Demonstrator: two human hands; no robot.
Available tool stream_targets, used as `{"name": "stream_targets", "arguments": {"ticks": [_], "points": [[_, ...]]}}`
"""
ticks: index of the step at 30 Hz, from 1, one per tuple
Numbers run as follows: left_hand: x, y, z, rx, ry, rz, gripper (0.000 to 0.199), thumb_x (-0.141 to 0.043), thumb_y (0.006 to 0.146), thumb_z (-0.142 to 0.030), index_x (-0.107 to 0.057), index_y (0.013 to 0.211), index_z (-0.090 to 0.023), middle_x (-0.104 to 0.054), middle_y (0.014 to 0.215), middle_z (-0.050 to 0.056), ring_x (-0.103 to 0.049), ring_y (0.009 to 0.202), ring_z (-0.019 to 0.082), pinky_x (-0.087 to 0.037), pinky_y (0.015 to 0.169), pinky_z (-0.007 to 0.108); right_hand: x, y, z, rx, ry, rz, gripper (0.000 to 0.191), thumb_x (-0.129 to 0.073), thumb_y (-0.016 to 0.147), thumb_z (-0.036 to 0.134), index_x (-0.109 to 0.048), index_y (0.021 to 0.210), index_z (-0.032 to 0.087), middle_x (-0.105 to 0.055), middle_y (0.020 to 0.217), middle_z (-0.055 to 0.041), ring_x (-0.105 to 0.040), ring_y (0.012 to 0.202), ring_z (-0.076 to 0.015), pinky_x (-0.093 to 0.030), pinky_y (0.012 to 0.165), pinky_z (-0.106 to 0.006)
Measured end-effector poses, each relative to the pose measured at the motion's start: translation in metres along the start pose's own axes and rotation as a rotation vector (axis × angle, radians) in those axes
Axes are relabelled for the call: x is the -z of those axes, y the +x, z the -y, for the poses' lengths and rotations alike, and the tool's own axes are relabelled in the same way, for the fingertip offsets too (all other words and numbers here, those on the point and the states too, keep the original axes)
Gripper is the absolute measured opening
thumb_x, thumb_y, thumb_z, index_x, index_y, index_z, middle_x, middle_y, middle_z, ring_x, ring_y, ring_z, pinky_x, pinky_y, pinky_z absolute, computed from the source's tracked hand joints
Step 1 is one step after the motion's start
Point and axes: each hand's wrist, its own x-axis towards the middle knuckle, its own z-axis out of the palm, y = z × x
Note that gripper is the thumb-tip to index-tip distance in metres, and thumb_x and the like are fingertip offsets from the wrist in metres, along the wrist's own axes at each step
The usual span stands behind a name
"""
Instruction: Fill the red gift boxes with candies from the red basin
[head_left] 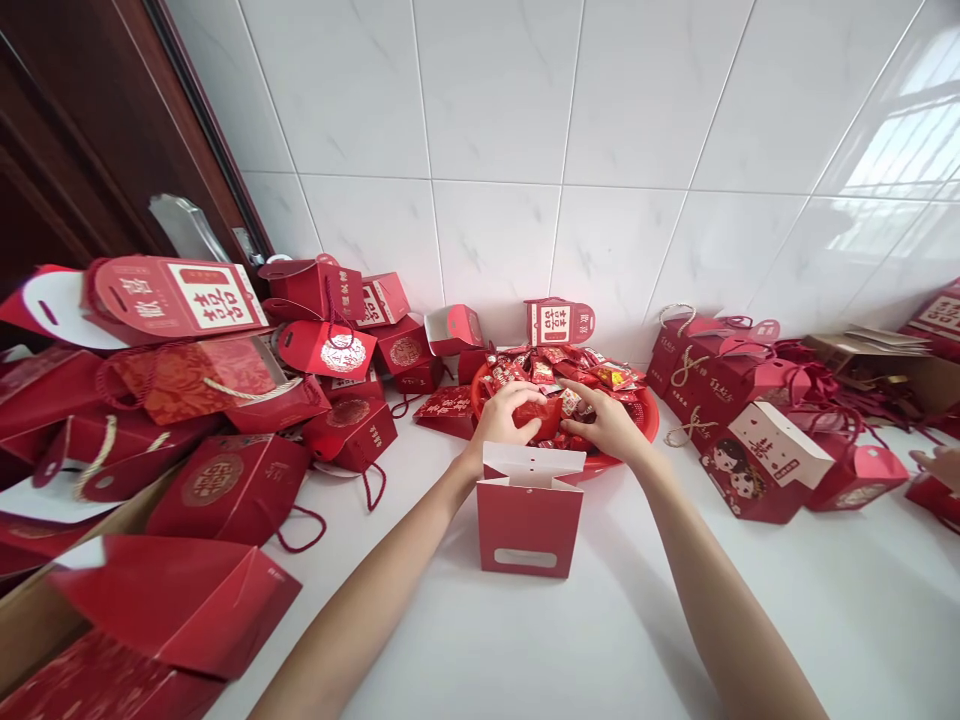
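My left hand [508,415] is in a round red plastic basket [649,422] heaped with wrapped candies [611,375]. Its fingers and thumb close around a shiny red candy packet [541,412]. Beside it, my right hand [604,418] reaches over the same heap, thumb and fingers apart, with small candies between and under them. In front of the basket, nearest to me, an upright red gift box [529,515] stands with its top open. Its back flap is white inside, and a pale oval window shows low on the near face. Neither hand touches this box.
Red gift boxes [225,480] with cord handles pile up at the left. More boxes [697,365] stand at the right, beside a cardboard carton [870,360]. Another person's hand [941,467] shows at the right edge. A white tiled wall [495,110] rises behind the table.
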Motion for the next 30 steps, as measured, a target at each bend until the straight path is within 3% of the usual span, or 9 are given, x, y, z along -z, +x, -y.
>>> {"name": "stream_targets", "arguments": {"ticks": [5, 9, 11, 13, 18, 20, 25, 30], "points": [[0.003, -0.001, 0.000, -0.018, -0.066, -0.109, 0.018, -0.059, 0.081, -0.015, -0.070, 0.095, -0.021, -0.069, 0.119, 0.007, -0.064, 0.117, 0.022, -0.049, 0.106, 0.038, -0.005, 0.001, -0.003, 0.015, -0.104, -0.012, 0.032, -0.069, 0.079, 0.032, -0.071, 0.111, 0.027, -0.067, 0.091, -0.0047, -0.062, 0.085, -0.0246, -0.045, 0.076, -0.034], [0.014, 0.003, 0.002, 0.017, 0.001, -0.280, 0.027, -0.051, 0.078, -0.008, -0.068, 0.094, -0.022, -0.069, 0.113, 0.006, -0.065, 0.113, 0.021, -0.051, 0.103, 0.036, -0.003, -0.002, -0.002, -0.035, -0.062, -0.017, 0.025, -0.071, 0.077, 0.037, -0.063, 0.098, 0.027, -0.069, 0.086, -0.0018, -0.062, 0.078, -0.0235, -0.044, 0.070, -0.033], [0.023, 0.006, 0.005, 0.021, 0.055, -0.307, 0.033, -0.050, 0.073, -0.007, -0.068, 0.096, -0.021, -0.069, 0.111, 0.006, -0.065, 0.109, 0.021, -0.052, 0.101, 0.035, -0.001, -0.003, -0.001, -0.038, -0.011, -0.056, 0.023, -0.069, 0.076, 0.036, -0.060, 0.095, 0.027, -0.068, 0.081, -0.0003, -0.063, 0.076, -0.0229, -0.045, 0.070, -0.033], [0.033, 0.009, 0.008, 0.051, 0.120, -0.257, 0.036, -0.051, 0.071, -0.008, -0.068, 0.100, -0.021, -0.069, 0.108, 0.006, -0.066, 0.103, 0.021, -0.054, 0.097, 0.036, 0.001, -0.003, -0.001, -0.024, 0.050, -0.099, 0.022, -0.067, 0.076, 0.034, -0.058, 0.094, 0.026, -0.068, 0.082, -0.0002, -0.064, 0.077, -0.0227, -0.047, 0.072, -0.034], [0.053, 0.010, 0.016, 0.205, 0.325, 0.067, 0.037, -0.060, 0.069, -0.017, -0.070, 0.104, -0.021, -0.069, 0.102, 0.007, -0.068, 0.096, 0.025, -0.054, 0.090, 0.037, 0.003, -0.005, -0.001, -0.019, 0.260, -0.179, 0.022, -0.061, 0.075, 0.033, -0.055, 0.095, 0.025, -0.068, 0.086, -0.0021, -0.065, 0.079, -0.0219, -0.049, 0.075, -0.035], [0.057, 0.009, 0.017, 0.224, 0.373, 0.144, 0.038, -0.061, 0.069, -0.018, -0.071, 0.105, -0.021, -0.069, 0.102, 0.007, -0.068, 0.096, 0.026, -0.054, 0.088, 0.036, 0.004, -0.006, 0.000, -0.027, 0.344, -0.188, 0.021, -0.059, 0.076, 0.034, -0.053, 0.094, 0.025, -0.067, 0.084, -0.0019, -0.065, 0.080, -0.0220, -0.049, 0.073, -0.034], [0.057, 0.010, 0.016, 0.232, 0.417, 0.144, 0.033, -0.059, 0.070, -0.016, -0.075, 0.097, -0.023, -0.071, 0.100, 0.006, -0.070, 0.090, 0.024, -0.054, 0.084, 0.033, 0.008, -0.007, 0.001, -0.076, 0.453, -0.231, 0.024, -0.063, 0.076, 0.038, -0.052, 0.092, 0.025, -0.066, 0.080, 0.0000, -0.063, 0.072, -0.0192, -0.049, 0.070, -0.033], [0.051, 0.010, 0.011, 0.224, 0.391, 0.137, 0.022, -0.060, 0.072, -0.020, -0.077, 0.086, -0.024, -0.076, 0.098, 0.005, -0.071, 0.090, 0.026, -0.052, 0.083, 0.033, 0.010, -0.007, 0.000, -0.103, 0.524, -0.272, 0.032, -0.068, 0.076, 0.048, -0.050, 0.090, 0.025, -0.069, 0.088, -0.0026, -0.068, 0.085, -0.0234, -0.052, 0.078, -0.037]]}}
